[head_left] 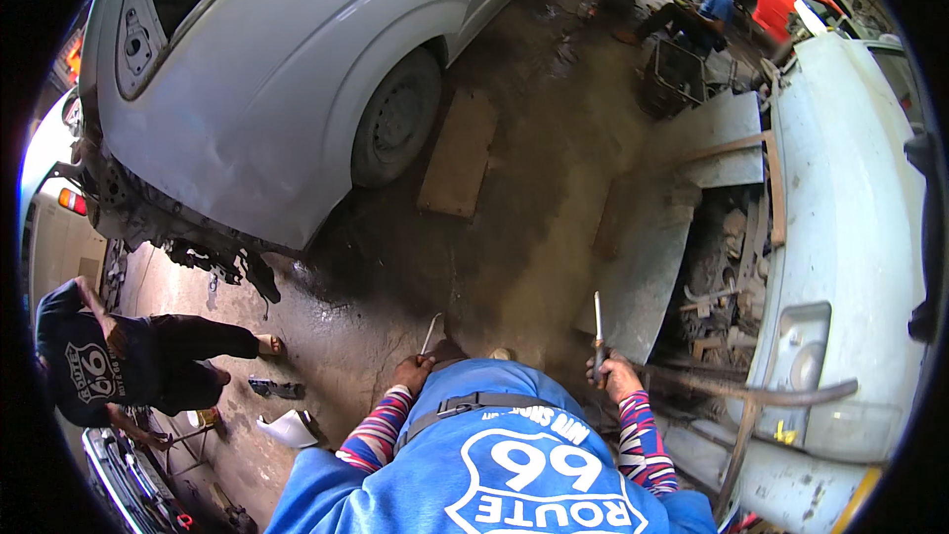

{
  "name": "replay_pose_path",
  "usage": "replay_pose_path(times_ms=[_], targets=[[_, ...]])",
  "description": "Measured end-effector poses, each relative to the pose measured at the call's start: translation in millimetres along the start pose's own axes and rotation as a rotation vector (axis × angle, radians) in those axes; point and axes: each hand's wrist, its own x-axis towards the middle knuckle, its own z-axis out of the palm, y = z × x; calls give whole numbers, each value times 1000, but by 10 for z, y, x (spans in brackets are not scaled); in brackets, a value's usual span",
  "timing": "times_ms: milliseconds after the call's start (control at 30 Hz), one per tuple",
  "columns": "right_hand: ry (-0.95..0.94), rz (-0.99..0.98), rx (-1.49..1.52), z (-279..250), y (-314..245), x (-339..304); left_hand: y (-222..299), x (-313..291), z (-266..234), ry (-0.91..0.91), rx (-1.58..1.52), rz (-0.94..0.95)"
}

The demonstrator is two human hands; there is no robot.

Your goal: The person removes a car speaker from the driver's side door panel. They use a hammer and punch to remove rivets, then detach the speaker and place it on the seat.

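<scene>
My left hand (413, 373) is closed around the lower end of a thin, pale metal rod (431, 333) whose tip is bent like a hook. Held upright in my right hand (617, 376) is a hand tool (597, 321) with a short dark handle and a straight, light-coloured shaft. Its exact kind is unclear. Both hands are just in front of my body, apart from each other. The fingers of my left hand are partly hidden, and neither tool touches anything else that I can see.
Ahead on the left stands a grey van (267, 69), its front stripped. A brown board (460, 153) lies beside its wheel. Metal sheets (647, 277) and scrap border a pale vehicle (840, 208) on the right. One person (129, 356) is at left, another (697, 20) sits far off.
</scene>
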Motion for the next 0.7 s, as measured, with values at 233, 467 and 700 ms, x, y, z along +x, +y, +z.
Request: replay_pose_path(times_ms=[233,467,700], targets=[[169,22,93,137,-1051,987,1112,1014,-580,-164,197,-24],[233,-266,-630,-999,-873,1882,2328,2331,-566,-370,379,-139],[744,-115,65,-1235,-1849,2162,4441,3801,-782,-310,346,162]])
